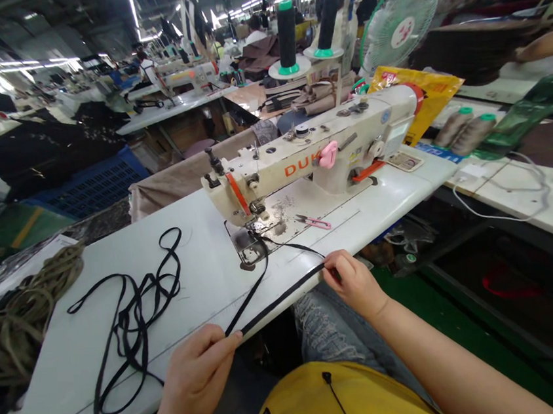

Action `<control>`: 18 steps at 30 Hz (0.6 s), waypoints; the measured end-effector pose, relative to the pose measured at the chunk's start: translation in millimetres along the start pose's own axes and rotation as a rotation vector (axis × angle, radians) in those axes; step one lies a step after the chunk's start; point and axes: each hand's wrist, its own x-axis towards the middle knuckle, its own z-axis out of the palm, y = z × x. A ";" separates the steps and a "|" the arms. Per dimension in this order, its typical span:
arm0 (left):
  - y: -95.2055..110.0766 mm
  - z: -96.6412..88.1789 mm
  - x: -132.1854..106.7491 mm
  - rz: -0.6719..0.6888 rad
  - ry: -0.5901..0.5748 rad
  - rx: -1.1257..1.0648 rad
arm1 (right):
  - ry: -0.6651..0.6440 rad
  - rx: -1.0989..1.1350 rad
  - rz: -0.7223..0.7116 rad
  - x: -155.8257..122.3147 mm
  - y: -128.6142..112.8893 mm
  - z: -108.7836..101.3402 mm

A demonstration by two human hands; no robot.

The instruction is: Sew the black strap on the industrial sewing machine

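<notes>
- Orange letters "DUK" on the arm of one white sewing machine (pixel 301 158), at 12 o'clock, right beside a pink knob (pixel 329 155); small print on a yellow bag (pixel 423 96) at 2 o'clock, too blurred to read.
- One black strap (pixel 276 299): a straight, taut stretch between the two hands, over the front edge of the white table (pixel 125 368), and a loose tangle at 9 o'clock, well left of the left hand.
- Left hand (pixel 196 380), at 7 o'clock: fingers curled, gripping the strap against the thumb.
- Right hand (pixel 354 284), at 3 o'clock: thumb and fingertips pressed together, pinching the strap.
- One pair of pink-handled snips (pixel 312 221) on the machine's metal plate, just beyond the strap, near the needle area.
- Two black thread cones (pixel 287 34) on stands behind the machine, at 12 o'clock; two tan thread cones (pixel 466 131) at 2 o'clock.
- One pile of tan cord (pixel 17 326) at 9 o'clock, against the table's left edge.
- One green fan (pixel 400 19) at 1 o'clock; one co-worker's forearm (pixel 548 43) at 2 o'clock.
</notes>
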 end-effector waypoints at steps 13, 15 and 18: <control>-10.6 2.7 -6.5 -0.154 -0.059 0.167 | -0.175 0.011 0.001 6.1 -5.0 -6.4; -9.6 4.8 -1.0 -0.289 -0.066 0.045 | -0.265 0.029 -0.034 11.7 -14.6 -9.2; -1.1 12.9 11.4 -0.421 -0.090 -0.177 | -0.394 0.162 -0.118 22.7 -38.4 -9.5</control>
